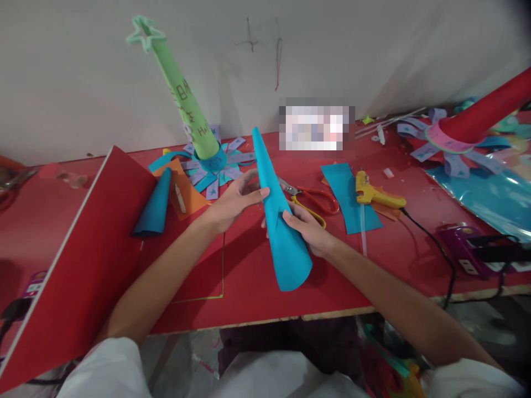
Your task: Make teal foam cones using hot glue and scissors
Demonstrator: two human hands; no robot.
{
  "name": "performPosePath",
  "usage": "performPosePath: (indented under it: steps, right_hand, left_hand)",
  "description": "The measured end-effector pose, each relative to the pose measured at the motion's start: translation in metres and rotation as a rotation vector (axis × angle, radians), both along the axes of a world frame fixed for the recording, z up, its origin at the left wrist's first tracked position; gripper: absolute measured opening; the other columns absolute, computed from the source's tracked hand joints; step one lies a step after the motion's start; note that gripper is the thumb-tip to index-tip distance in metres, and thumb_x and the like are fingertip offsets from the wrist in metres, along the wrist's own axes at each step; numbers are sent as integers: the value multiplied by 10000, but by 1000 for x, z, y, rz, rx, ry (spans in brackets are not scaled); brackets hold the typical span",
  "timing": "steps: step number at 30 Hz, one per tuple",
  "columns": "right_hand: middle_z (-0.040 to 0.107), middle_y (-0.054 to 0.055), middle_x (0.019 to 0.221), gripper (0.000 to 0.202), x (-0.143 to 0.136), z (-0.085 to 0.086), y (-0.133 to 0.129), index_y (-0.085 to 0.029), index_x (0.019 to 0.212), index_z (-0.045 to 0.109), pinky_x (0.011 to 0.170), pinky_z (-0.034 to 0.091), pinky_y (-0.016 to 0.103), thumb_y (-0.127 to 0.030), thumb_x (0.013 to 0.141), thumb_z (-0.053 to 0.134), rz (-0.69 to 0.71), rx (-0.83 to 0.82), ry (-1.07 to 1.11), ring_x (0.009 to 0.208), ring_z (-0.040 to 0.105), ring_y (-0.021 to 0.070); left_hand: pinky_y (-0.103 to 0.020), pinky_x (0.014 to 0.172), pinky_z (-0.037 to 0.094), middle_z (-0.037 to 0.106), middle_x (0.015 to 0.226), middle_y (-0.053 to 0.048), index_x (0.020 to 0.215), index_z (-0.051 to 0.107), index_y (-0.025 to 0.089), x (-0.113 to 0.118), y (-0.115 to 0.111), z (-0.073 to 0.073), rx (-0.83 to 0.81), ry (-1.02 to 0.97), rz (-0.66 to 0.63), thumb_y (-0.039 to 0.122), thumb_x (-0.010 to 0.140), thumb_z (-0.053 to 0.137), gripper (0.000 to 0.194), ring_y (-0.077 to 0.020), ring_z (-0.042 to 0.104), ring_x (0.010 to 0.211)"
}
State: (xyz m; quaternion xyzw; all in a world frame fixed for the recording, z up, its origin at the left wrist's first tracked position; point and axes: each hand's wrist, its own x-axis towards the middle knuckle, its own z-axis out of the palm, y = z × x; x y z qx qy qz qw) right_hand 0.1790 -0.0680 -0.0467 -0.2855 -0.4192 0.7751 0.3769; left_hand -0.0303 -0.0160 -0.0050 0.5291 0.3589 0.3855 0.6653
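A long blue paper cone (286, 249) is held between my hands above the red table, its narrow tip up and its wide end toward me. My left hand (238, 200) grips its left side, thumb on the front and fingers behind. On the lower right side, my right hand (306, 228) holds it with the thumb on the paper near the overlapping edge. Scissors with red and yellow handles (317, 200) lie just behind my right hand. Another blue cone (154, 210) rests at the left, beside an orange paper piece (186, 190).
A red board (87, 265) leans at the left. Behind stands a green paper tube (182, 99) with a star. At the right are a yellow glue gun (377, 193) on blue paper (342, 193), a purple power strip (464, 251) and a red tube (489, 113).
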Motion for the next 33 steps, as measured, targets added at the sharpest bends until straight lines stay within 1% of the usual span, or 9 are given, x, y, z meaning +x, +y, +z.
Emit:
performPosePath:
  steps: [2, 4, 6, 10, 16, 24, 28, 30, 33]
  right_hand:
    - [813, 125, 1152, 637, 0, -2, 0, -224, 1317, 649, 804, 678, 381, -675, 887, 780, 6, -4, 7, 987, 800, 268]
    - [802, 133, 1193, 704, 0, -5, 0, -238, 1364, 633, 809, 685, 414, -723, 870, 765, 13, -20, 20, 1031, 797, 295]
    - [776, 130, 1275, 771, 0, -9, 1, -269, 1414, 606, 852, 685, 446, -735, 830, 796, 1, -26, 7, 1088, 785, 310]
    - [691, 114, 1452, 859, 1, -11, 2, -316, 1471, 567, 1011, 638, 496, -649, 755, 905, -49, -3, -137, 1223, 729, 320]
    - [643, 127, 1516, 1019, 2, -7, 2, -338, 1586, 466, 1064, 602, 553, -669, 730, 909, -64, -3, -203, 1298, 682, 357]
    - [667, 116, 1487, 1008, 4, -8, 1, -344, 1566, 481, 993, 645, 481, -648, 717, 929, -37, -55, -158, 1218, 728, 319]
    - [694, 152, 1432, 974, 3, -7, 0, -306, 1583, 446, 895, 674, 457, -700, 790, 853, 41, -55, -54, 1094, 775, 301]
    - [677, 153, 1455, 932, 2, -7, 0, -309, 1579, 438, 907, 673, 461, -724, 830, 803, 49, -6, -10, 1149, 760, 307]
    - [594, 135, 1562, 875, 0, -8, 0, -327, 1562, 449, 1008, 637, 464, -684, 848, 809, 6, 115, -24, 1334, 666, 315]
  left_hand:
    - [-362, 786, 619, 774, 1113, -93, 1287, 630, 217, 1, 0, 0, -7, 9, -16, 513, 805, 906, 630, -230, 761, 892]
    - [-351, 761, 613, 774, 1088, -88, 1258, 633, 215, 1, 0, -1, 13, 14, 13, 511, 791, 916, 622, -229, 761, 876]
    - [-357, 819, 617, 770, 1116, -90, 1236, 639, 212, 0, 2, -1, 43, 28, 69, 500, 797, 913, 592, -241, 762, 957]
    - [-394, 941, 611, 755, 1232, -114, 1247, 645, 210, -1, 4, -1, 78, 64, 151, 515, 812, 894, 588, -279, 730, 1143]
    - [-414, 980, 597, 753, 1250, -114, 1166, 692, 196, 1, 2, 2, 67, 73, 148, 571, 806, 881, 553, -280, 721, 1141]
    - [-409, 949, 609, 762, 1115, -95, 1069, 702, 184, -3, 6, 1, 40, 30, 120, 641, 874, 792, 505, -263, 743, 1069]
    - [-402, 913, 610, 755, 1068, -90, 1064, 675, 182, -3, 5, 3, 54, 58, 143, 675, 840, 805, 557, -248, 739, 1003]
    - [-386, 886, 606, 747, 1040, -84, 1042, 667, 178, -2, 5, 3, 67, 72, 177, 677, 812, 829, 573, -229, 726, 953]
    - [-357, 853, 595, 725, 1012, -68, 1015, 666, 178, 0, 5, 2, 120, 103, 228, 668, 796, 849, 567, -205, 699, 914]
